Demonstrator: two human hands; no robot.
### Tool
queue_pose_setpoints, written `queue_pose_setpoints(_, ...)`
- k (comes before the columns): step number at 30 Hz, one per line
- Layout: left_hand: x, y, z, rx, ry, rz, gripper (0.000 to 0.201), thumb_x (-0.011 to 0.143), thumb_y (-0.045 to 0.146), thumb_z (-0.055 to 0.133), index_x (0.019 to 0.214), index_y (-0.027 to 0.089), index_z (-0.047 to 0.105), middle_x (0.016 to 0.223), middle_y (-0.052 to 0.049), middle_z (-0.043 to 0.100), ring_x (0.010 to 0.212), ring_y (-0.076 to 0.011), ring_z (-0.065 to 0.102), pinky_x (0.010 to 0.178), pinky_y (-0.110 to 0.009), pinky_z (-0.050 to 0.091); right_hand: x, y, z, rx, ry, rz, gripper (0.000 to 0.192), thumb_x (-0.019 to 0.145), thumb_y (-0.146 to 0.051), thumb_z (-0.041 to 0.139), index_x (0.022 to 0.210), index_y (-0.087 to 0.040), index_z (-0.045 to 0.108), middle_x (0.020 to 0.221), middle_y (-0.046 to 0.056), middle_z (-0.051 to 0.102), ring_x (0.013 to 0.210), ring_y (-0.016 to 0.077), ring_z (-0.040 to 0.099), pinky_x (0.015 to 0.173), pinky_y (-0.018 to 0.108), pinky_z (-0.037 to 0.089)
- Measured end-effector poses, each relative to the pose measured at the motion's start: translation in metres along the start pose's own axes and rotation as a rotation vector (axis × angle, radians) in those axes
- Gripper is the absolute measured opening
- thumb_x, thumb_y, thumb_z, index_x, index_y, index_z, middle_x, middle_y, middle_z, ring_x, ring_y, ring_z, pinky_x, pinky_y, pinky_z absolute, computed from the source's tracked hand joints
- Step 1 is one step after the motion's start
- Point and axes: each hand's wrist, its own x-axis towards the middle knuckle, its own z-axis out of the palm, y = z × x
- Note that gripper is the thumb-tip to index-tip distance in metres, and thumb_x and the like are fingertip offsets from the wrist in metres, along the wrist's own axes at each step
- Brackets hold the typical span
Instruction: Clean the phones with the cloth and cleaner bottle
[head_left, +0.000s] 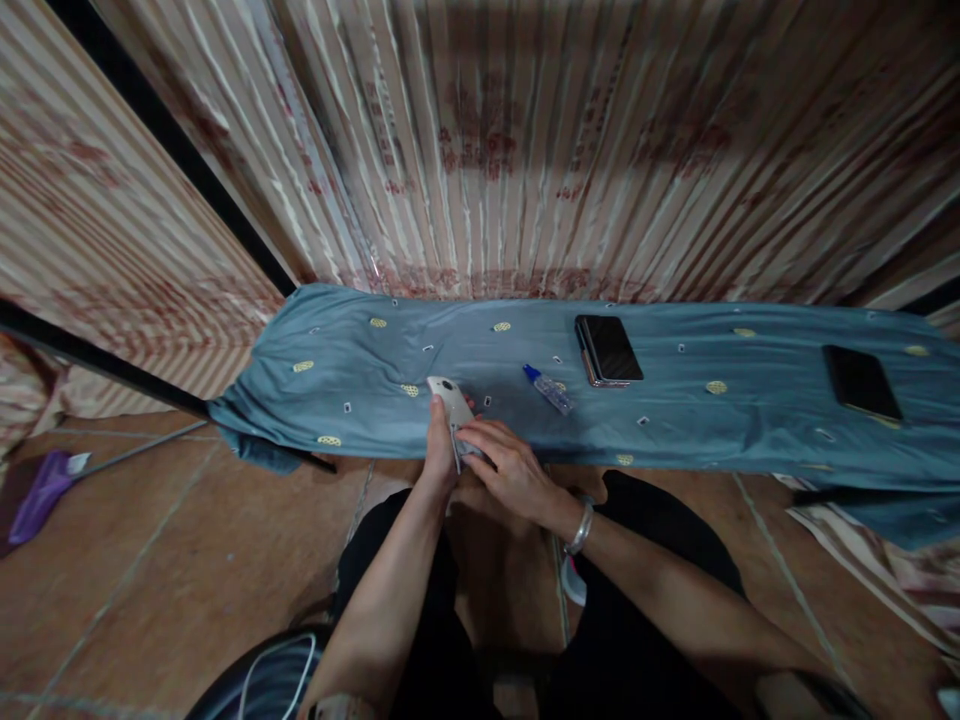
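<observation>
A pale silver phone (450, 400) is tilted up in my left hand (441, 445), its back with a round dark camera lens facing me. My left thumb runs along its near side, with the other fingers mostly hidden behind it. Against the lower part of the phone rests my right hand (514, 468), its fingers bent and pressed together. A small greyish bit shows under those fingertips; I cannot make out what it is. To the right of my hands, a small clear bottle with a blue cap (549, 388) lies on the blue-green cloth (465, 340).
Farther right lies a stack of dark-screened phones or tablets (609, 350), then another dark device (862, 384). The cloth covers a long, low bench. Striped curtains (480, 150) hang behind it. Dark poles (180, 140) and a purple broom or dustpan (41, 495) are at left.
</observation>
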Motion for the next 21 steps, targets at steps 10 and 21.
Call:
queue_pose_setpoints(10,0.002,0.007,0.002,-0.039,0.005,-0.075,0.053,0.097,0.048,0.036,0.118,0.007,0.062,0.092,-0.014,0.074,0.098,-0.0258,0.07,0.091,-0.038,0.054,0.003,0.012,-0.006,-0.098,-0.056,-0.056,0.029,0.099,-0.027,0.049,0.121,-0.024,0.067,0.118,0.007,0.069,0.114,0.0213,0.06,0.102,0.043,0.049)
queue_pose_setpoints(21,-0.007,0.022,0.0,-0.137,-0.082,-0.042,0.052,0.096,0.045,0.039,0.126,0.008,0.06,0.094,-0.013,0.074,0.089,-0.0227,0.072,0.088,-0.035,0.054,-0.008,0.035,-0.011,0.119,0.024,0.169,0.027,0.093,-0.026,0.056,0.114,-0.02,0.072,0.114,0.008,0.074,0.105,0.0217,0.068,0.096,0.04,0.054)
